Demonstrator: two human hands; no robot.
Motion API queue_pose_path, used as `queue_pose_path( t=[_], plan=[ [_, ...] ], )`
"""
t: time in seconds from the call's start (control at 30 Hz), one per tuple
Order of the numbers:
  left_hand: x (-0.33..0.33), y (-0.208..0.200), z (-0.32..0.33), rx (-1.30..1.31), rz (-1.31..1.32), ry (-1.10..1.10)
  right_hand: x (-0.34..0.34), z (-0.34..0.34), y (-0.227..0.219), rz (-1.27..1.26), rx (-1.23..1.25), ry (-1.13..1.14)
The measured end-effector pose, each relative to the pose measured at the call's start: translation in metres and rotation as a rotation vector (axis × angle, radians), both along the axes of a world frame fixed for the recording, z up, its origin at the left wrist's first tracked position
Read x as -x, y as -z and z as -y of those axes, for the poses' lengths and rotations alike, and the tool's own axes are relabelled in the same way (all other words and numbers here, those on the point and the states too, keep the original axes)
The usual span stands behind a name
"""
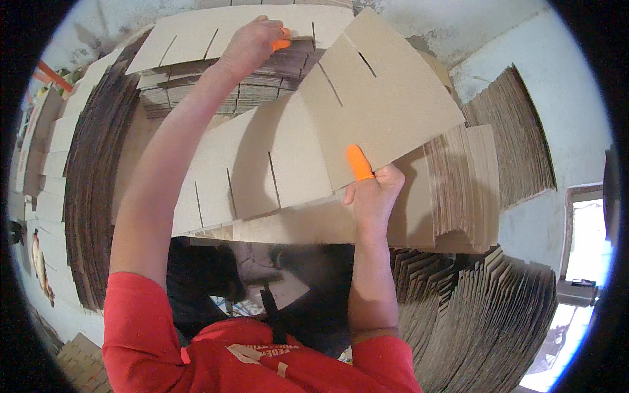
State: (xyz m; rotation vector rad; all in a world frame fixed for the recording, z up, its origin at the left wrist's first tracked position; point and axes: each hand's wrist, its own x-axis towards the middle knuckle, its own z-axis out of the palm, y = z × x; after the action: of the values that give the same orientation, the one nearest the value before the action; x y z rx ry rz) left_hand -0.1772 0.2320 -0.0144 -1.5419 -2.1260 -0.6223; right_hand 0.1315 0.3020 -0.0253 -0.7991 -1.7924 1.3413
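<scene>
My right hand (375, 196) is closed on the near edge of a tan slotted cardboard divider (390, 98), its thumb in an orange finger cover (359, 162) lying flat on top. The fingers beneath the sheet are mostly hidden. That divider is tilted up to the right, over another slotted cardboard strip (252, 164) on the work surface. Farther off to the left, my left hand (257, 42) is curled over the near edge of the top slotted sheet (190, 40) on a far stack. Orange covers show on its fingertips too.
Below the far sheet are piled slotted strips (196, 95). A tall cardboard stack (98, 164) stands at the left. More cardboard sheets lean on the right (508, 137), and a fanned stack (478, 314) sits lower right. A bright opening (586, 229) is at the right wall.
</scene>
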Motion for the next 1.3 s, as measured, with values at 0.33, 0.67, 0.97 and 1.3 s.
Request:
queue_pose_path(
  t=[0.33, 0.67, 0.97, 1.3],
  plan=[
    [-0.079, -0.007, 0.017, 0.29, -0.473, 0.142, -0.007, -0.007, 0.007, 0.09, -0.058, -0.029],
    [-0.16, -0.036, 0.052, 0.395, -0.411, 0.344, -0.01, -0.016, -0.001, 0.103, -0.198, 0.019],
    [-0.194, -0.023, 0.075, 0.041, 0.106, 0.378, -0.009, -0.01, 0.004, 0.101, -0.215, 0.01],
    [-0.006, 0.018, -0.013, 0.204, -0.359, -0.167, -0.007, -0.001, -0.009, 0.188, -0.078, -0.006]
  ],
)
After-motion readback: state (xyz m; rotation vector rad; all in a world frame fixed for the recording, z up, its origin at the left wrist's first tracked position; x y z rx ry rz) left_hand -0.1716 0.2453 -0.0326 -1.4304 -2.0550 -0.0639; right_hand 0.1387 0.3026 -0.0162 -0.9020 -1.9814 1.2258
